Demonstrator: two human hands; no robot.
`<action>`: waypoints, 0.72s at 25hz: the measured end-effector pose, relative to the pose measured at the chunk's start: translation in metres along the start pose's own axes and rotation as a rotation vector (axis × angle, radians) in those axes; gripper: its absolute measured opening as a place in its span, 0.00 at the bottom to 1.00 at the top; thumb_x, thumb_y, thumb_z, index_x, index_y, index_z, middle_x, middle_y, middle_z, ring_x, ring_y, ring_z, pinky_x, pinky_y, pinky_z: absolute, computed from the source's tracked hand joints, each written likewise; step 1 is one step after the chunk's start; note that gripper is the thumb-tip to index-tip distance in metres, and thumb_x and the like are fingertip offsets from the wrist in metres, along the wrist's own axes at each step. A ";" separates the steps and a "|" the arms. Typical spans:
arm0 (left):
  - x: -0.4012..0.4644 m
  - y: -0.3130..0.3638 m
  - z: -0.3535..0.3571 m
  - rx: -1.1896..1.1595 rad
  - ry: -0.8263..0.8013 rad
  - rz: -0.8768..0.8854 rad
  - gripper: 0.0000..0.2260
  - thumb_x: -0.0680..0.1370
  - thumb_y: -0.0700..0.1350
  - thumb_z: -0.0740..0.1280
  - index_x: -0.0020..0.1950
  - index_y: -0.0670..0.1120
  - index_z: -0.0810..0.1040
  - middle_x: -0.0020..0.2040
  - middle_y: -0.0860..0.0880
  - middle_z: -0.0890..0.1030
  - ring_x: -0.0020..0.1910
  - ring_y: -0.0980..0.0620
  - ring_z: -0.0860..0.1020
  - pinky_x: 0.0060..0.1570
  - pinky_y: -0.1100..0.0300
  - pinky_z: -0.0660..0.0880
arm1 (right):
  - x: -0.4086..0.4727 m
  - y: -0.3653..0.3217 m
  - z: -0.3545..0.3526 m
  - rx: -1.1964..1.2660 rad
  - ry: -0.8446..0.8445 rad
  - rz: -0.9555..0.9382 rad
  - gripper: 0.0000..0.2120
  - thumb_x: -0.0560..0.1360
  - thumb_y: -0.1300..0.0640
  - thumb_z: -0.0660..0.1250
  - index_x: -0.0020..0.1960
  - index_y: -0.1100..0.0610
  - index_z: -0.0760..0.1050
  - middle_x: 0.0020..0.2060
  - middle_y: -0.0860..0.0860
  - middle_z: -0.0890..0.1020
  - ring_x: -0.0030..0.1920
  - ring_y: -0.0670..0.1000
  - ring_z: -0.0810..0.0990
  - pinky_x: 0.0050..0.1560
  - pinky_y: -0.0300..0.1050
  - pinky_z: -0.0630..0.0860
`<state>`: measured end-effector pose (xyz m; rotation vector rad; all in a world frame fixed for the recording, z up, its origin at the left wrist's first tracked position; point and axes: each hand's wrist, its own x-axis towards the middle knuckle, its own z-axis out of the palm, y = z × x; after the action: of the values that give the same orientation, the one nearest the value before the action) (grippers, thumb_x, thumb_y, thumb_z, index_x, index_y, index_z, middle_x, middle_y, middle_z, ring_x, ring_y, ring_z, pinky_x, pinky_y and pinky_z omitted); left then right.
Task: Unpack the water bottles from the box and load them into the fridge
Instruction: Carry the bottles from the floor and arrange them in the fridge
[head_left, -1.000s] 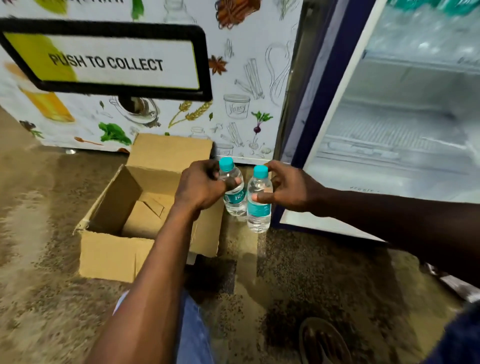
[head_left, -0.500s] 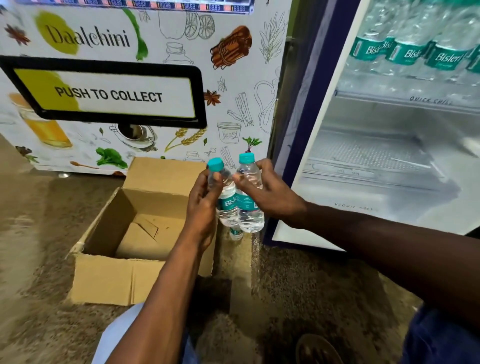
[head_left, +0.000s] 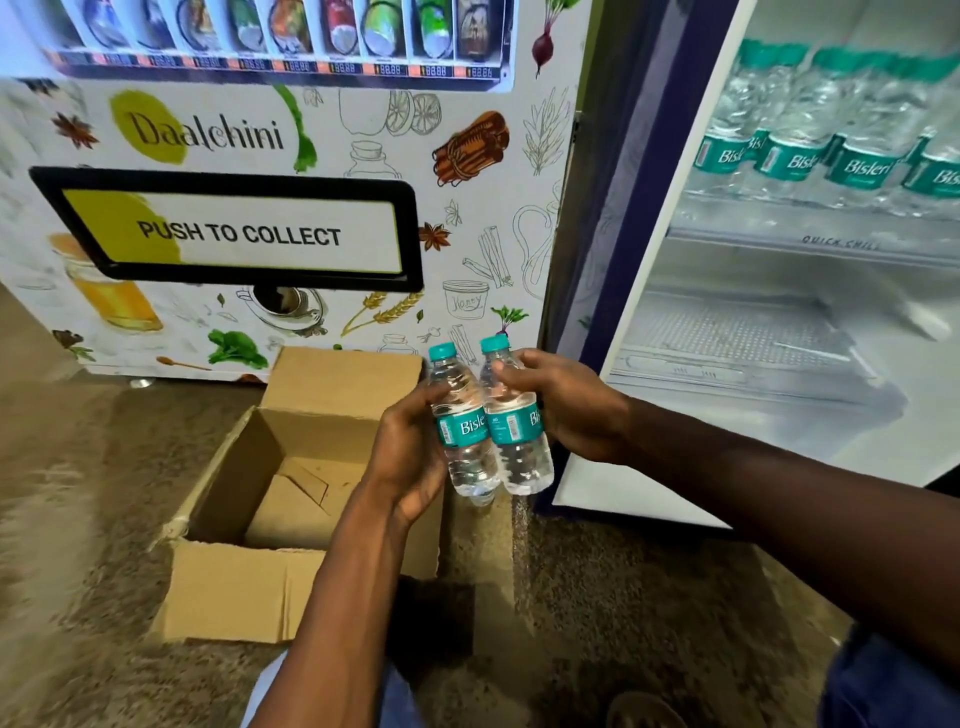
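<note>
A person's two hands hold two small water bottles side by side in the air, between an open cardboard box and an open fridge. The left hand (head_left: 410, 457) curls its fingers round the left bottle (head_left: 462, 431) from the side. The right hand (head_left: 566, 405) grips the right bottle (head_left: 517, 431), thumb across its shoulder. The bottles touch each other, tilted slightly left, and both have teal caps and teal labels. A third bottle may sit behind and below them, but only a blurred tip shows.

The cardboard box (head_left: 234, 597) stands on the speckled floor (head_left: 623, 597), lower left, flaps open, with only loose cardboard pieces visible inside. The fridge (head_left: 779, 364) stands at right, its lower shelf bare. A row of matching bottles (head_left: 831, 135) fills the shelf above. Behind the box stands a vending machine (head_left: 260, 130) reading "PUSH TO COLLECT".
</note>
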<state>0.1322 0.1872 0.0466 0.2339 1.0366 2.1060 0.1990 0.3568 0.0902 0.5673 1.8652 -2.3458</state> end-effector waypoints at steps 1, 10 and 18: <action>0.000 0.002 0.000 -0.023 -0.026 -0.022 0.22 0.80 0.43 0.61 0.74 0.39 0.69 0.67 0.36 0.77 0.65 0.36 0.76 0.67 0.39 0.71 | -0.003 -0.002 -0.002 -0.030 0.013 -0.022 0.19 0.79 0.57 0.68 0.68 0.57 0.71 0.58 0.57 0.83 0.55 0.58 0.85 0.55 0.56 0.82; -0.010 0.011 0.043 0.171 -0.021 -0.002 0.21 0.76 0.38 0.65 0.70 0.44 0.74 0.61 0.41 0.83 0.54 0.43 0.84 0.47 0.50 0.83 | -0.038 -0.022 -0.005 -0.059 0.114 -0.238 0.16 0.81 0.57 0.64 0.67 0.51 0.66 0.57 0.48 0.81 0.49 0.49 0.87 0.41 0.44 0.83; -0.029 0.061 0.080 0.161 -0.118 0.103 0.24 0.79 0.46 0.63 0.75 0.48 0.69 0.67 0.43 0.79 0.65 0.40 0.78 0.66 0.35 0.70 | -0.058 -0.065 0.010 0.024 0.120 -0.253 0.13 0.83 0.53 0.61 0.67 0.45 0.70 0.61 0.50 0.82 0.55 0.55 0.86 0.50 0.50 0.83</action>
<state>0.1550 0.1920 0.1484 0.4938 1.1450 2.0734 0.2312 0.3541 0.1722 0.5124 2.0744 -2.5445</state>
